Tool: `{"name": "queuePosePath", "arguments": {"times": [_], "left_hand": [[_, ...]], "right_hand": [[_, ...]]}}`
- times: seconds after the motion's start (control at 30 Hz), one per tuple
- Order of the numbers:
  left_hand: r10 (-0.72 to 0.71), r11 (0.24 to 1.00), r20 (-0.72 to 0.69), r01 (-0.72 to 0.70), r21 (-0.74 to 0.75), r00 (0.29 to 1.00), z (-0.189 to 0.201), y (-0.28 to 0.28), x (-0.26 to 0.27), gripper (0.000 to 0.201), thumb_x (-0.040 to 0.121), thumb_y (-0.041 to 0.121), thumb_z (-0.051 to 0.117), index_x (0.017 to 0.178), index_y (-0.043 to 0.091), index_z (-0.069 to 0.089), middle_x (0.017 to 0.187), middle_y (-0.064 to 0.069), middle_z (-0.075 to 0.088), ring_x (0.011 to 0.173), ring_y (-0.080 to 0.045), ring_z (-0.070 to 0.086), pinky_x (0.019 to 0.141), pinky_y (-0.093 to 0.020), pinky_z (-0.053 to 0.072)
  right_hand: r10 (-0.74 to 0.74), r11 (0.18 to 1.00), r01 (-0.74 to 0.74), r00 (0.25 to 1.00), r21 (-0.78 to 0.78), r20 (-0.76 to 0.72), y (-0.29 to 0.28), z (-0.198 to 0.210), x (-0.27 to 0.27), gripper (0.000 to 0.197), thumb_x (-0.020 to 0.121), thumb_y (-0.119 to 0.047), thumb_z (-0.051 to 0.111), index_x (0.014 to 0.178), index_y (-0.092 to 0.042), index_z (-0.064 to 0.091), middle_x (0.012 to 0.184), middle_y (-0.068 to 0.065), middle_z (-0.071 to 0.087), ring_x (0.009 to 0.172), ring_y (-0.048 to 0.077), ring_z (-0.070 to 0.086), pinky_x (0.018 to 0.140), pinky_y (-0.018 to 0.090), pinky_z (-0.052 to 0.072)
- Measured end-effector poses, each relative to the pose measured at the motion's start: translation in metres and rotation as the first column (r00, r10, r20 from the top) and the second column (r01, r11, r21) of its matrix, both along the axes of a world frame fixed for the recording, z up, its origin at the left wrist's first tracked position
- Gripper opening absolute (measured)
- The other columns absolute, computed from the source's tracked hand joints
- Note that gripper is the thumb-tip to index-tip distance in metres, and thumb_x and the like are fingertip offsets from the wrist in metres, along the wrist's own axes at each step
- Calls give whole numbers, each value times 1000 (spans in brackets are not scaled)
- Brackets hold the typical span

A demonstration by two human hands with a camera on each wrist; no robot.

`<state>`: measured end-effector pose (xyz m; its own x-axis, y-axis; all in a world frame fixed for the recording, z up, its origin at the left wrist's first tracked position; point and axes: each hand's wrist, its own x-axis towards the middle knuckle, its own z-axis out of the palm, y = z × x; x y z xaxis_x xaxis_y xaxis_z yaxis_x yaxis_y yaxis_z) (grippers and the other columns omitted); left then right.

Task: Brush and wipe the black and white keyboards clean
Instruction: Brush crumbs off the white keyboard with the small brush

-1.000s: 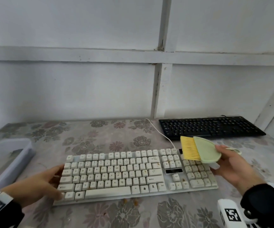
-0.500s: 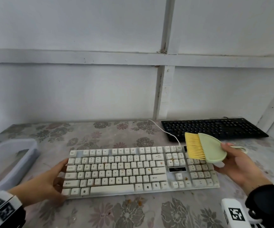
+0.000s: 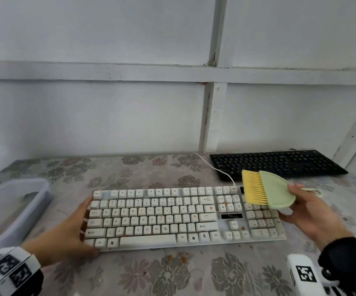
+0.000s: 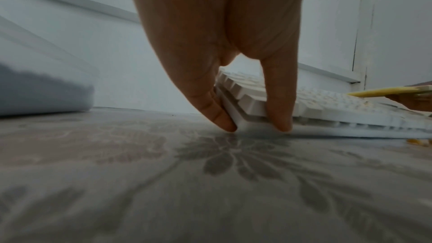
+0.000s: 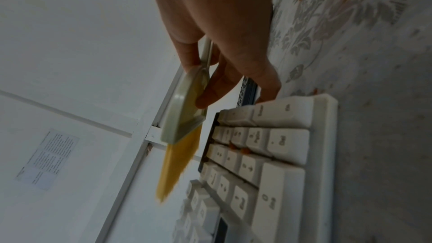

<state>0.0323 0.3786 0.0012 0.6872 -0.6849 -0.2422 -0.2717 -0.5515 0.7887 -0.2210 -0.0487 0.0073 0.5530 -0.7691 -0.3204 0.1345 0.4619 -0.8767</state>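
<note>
Two hands were at work over the counter [image 3: 204, 274], which had a flower pattern. Nearest, small orange crumbs [image 3: 176, 257] lay on the counter just in front of the white keyboard [image 3: 162, 218]. The left hand [image 3: 66, 233] held the left end of that keyboard, thumb on the front edge and fingers [image 4: 217, 110] against the side, so its grip was closed on the keyboard. Orange spots sat on some keys. The right hand [image 3: 313, 212] held a green brush [image 3: 277, 190] by its back part, with its grip closed on the brush. The yellow bristles [image 3: 253, 189] pointed left and hung above the number keys, not touching them. On the left stood a clear plastic tub [image 3: 12, 208]. Farther back on the right, near the white wall [image 3: 108, 114], lay the black keyboard [image 3: 277, 163]. A white cable [image 3: 213, 165] ran from the white keyboard toward the wall.
</note>
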Motion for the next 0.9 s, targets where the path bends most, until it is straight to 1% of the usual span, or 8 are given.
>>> {"name": "queuePosePath", "arguments": {"times": [0.07, 0.17, 0.23, 0.5, 0.6, 0.67, 0.8, 0.9], "left_hand": [[-22, 1000, 23, 21, 17, 1000, -3, -1, 1, 122, 54, 12, 88, 133, 44, 0, 118, 18, 51, 98, 12, 59, 76, -7, 47], [-30, 998, 91, 24, 59, 995, -7, 1, 4, 137, 41, 34, 86, 138, 44, -11, 132, 13, 41, 114, -2, 51, 99, -20, 40], [-37, 998, 144, 28, 65, 989, -10, 2, 6, 135, 41, 39, 84, 136, 48, -11, 135, 11, 39, 119, -5, 47, 103, -25, 38], [-16, 999, 237, 4, 50, 971, -12, 0, 3, 124, 51, 26, 87, 119, 62, -10, 122, 18, 43, 105, -1, 52, 85, -12, 41], [-8, 999, 256, -1, 37, 967, -11, -2, 2, 120, 54, 21, 87, 113, 63, -9, 119, 17, 44, 102, -2, 52, 78, -10, 40], [-5, 1000, 263, -3, 30, 965, -12, -2, 2, 119, 54, 19, 86, 111, 65, -8, 116, 17, 44, 99, -2, 53, 75, -9, 41], [-10, 1000, 254, 9, 5, 967, -13, -1, 3, 121, 49, 23, 87, 109, 75, -4, 118, 23, 44, 102, -1, 55, 77, -11, 44], [-9, 1000, 237, 9, 1, 971, -14, -2, 3, 118, 47, 22, 88, 116, 66, 3, 119, 21, 47, 103, -2, 56, 78, -11, 44]], "right_hand": [[-1, 1000, 1, 1000, -10, -4, 2, 1, 0, 19, 94, -14, 51, 76, -23, 50, 91, 4, 62, 91, 22, 59, 68, 47, 45], [-5, 1000, 5, 1000, -25, -5, 5, 3, 1, 20, 94, -14, 50, 76, -23, 49, 90, 4, 62, 89, 21, 58, 67, 46, 44], [-8, 1000, 7, 1000, -26, -5, 7, 4, 2, 20, 94, -14, 50, 76, -23, 49, 90, 4, 62, 89, 21, 59, 67, 45, 44], [-18, 999, 17, 1000, -31, -7, 5, 6, -1, 17, 93, -14, 52, 78, -22, 52, 89, 4, 63, 89, 22, 59, 67, 45, 46], [-82, 995, 83, 996, -57, 26, -4, 10, -9, 21, 93, -12, 52, 74, -22, 52, 74, 0, 69, 86, 19, 59, 66, 43, 49], [-150, 984, 157, 985, -86, 90, -15, 18, -17, 26, 93, -11, 52, 71, -25, 54, 66, -5, 69, 82, 17, 58, 56, 34, 54], [-205, 919, 237, 970, -316, 132, -29, 48, -34, 31, 90, -3, 54, 78, -30, 62, 68, -10, 68, 66, 10, 65, 49, 25, 55], [-135, 843, 170, 985, -510, 105, -33, 62, -43, 35, 85, 0, 60, 93, -34, 65, 78, -11, 68, 66, 6, 68, 55, 28, 58]]}}
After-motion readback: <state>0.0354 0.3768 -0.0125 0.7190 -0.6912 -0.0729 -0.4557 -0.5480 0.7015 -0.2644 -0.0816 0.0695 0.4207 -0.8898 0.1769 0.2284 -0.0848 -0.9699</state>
